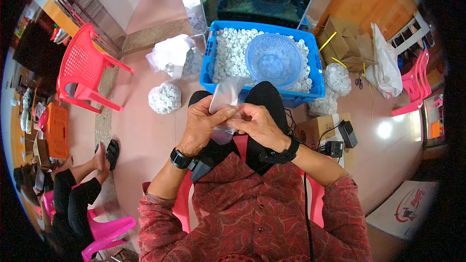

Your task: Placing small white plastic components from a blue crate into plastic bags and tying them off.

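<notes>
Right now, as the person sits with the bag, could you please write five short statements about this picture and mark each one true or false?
1. The left hand and the right hand both hold the clear bag. True.
2. The round basket is yellow. False: the basket is blue.
3. White pieces lie in the blue bin. True.
4. The scissors are inside the bin. False: the scissors lie on the floor, right of the bin.
5. A chair stands to the left of the bin. True.
</notes>
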`<state>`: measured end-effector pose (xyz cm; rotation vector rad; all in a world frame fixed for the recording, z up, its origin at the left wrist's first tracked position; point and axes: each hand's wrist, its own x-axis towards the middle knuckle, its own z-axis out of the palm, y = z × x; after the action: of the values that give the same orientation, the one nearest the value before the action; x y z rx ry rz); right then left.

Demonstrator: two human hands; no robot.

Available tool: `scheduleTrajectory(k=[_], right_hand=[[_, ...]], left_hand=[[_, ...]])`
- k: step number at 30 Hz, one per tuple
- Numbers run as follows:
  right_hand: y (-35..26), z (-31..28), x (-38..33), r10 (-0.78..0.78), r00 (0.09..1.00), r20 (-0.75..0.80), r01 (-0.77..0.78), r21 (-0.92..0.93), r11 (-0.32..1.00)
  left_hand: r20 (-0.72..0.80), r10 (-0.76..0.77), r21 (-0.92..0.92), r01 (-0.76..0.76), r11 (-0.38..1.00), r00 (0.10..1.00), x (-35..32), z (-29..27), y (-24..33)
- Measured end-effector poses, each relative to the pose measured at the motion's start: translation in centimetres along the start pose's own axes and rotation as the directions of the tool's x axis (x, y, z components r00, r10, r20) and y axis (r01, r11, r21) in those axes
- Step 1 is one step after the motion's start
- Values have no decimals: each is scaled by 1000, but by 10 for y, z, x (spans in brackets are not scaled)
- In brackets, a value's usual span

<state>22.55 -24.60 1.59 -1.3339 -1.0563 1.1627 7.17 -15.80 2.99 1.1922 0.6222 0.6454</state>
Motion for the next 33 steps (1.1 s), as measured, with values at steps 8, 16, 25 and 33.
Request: scheduleTrajectory(k=[8, 16, 25, 33], right_hand=[[-13, -21, -13, 160, 982, 102, -162, 12, 987], [4, -33, -15, 206, 977, 60, -214, 197, 957], [-5, -29, -9, 204, 977, -57, -186, 225, 956], [-6, -23, -7, 174, 983, -52, -159, 220, 963]], left_hand=[[-259, -87, -155, 47, 987, 962, 10, -29, -2], [-410, 184, 271, -74, 960, 893, 11, -22, -16], [232, -202, 309, 125, 943, 951, -1, 9, -13], [199, -80, 90, 63, 994, 977, -1, 8, -11]])
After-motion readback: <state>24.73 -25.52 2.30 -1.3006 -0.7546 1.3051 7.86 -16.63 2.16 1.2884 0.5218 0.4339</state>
